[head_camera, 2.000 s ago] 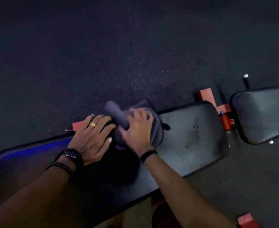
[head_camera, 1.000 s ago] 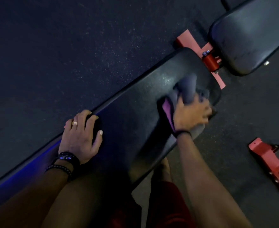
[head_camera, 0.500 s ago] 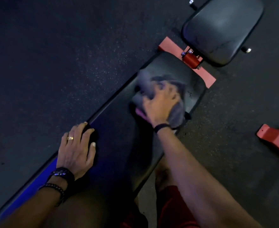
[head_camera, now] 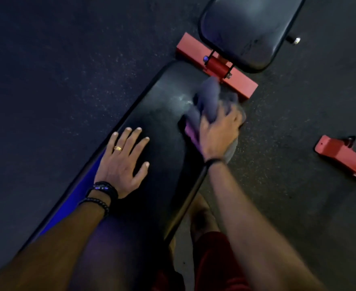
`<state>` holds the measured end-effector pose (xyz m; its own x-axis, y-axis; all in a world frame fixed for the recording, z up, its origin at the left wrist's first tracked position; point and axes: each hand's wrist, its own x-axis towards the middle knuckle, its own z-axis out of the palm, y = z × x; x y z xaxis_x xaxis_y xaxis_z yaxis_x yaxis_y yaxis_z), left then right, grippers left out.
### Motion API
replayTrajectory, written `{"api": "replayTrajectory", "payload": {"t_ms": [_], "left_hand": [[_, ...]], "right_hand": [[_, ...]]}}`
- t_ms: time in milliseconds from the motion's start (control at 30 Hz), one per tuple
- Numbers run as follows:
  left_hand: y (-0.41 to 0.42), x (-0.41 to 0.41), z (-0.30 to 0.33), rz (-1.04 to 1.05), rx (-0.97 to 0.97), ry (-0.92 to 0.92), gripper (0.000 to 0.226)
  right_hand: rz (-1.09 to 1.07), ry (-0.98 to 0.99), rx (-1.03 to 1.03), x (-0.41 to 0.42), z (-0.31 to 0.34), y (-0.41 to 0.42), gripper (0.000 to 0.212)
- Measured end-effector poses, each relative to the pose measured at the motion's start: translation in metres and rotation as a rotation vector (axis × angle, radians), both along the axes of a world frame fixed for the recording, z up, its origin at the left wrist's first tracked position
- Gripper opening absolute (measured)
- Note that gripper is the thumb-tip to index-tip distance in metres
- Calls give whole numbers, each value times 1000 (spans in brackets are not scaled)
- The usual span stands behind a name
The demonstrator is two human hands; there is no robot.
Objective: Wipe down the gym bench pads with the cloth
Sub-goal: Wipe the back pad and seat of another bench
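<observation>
A long black bench pad (head_camera: 164, 114) runs from the lower left up to the centre. My right hand (head_camera: 220, 131) grips a bunched grey-purple cloth (head_camera: 207, 99) and presses it on the pad's far right corner, beside a faint wet smear. My left hand (head_camera: 123, 164) lies flat on the pad's left side, fingers spread and straight, holding nothing. A second, shorter black pad (head_camera: 250, 28) sits beyond the red hinge at the top.
A red frame bracket with a hinge (head_camera: 219, 66) joins the two pads. Another red metal piece (head_camera: 345, 156) lies on the dark rubber floor (head_camera: 57, 70) at the right. My knees in red shorts (head_camera: 210, 261) are below the pad's near edge.
My right hand has swept the cloth around the far end of the long pad, now at its right corner. My left hand has moved from the pad's left edge onto its top.
</observation>
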<state>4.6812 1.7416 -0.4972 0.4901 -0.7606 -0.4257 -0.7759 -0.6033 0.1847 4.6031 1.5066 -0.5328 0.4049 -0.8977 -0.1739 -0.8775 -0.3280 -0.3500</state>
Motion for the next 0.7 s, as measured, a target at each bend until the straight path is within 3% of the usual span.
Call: {"api": "replayTrajectory", "payload": {"t_ms": [100, 167, 233, 367, 433, 567, 633, 700], "left_hand": [[-2, 3, 2, -11, 1, -1, 65], [-2, 3, 3, -12, 5, 3, 65], [-2, 1, 2, -15, -13, -16, 64], [-2, 2, 2, -4, -45, -28, 63], [-1, -1, 1, -4, -33, -9, 63], [-1, 4, 2, -9, -17, -7, 64], [-1, 4, 1, -3, -28, -1, 64], [-1, 4, 0, -3, -45, -10, 63]], "right_hand": [[97, -68, 124, -73, 43, 121, 58], [168, -98, 184, -94, 56, 150, 55], [100, -148, 189, -67, 28, 100, 50], [-249, -40, 106, 16, -8, -24, 45], [-96, -28, 51, -4, -2, 0, 48], [136, -116, 200, -99, 48, 129, 57], [59, -215, 255, -86, 37, 110, 56], [-66, -230, 163, -37, 11, 43, 47]]}}
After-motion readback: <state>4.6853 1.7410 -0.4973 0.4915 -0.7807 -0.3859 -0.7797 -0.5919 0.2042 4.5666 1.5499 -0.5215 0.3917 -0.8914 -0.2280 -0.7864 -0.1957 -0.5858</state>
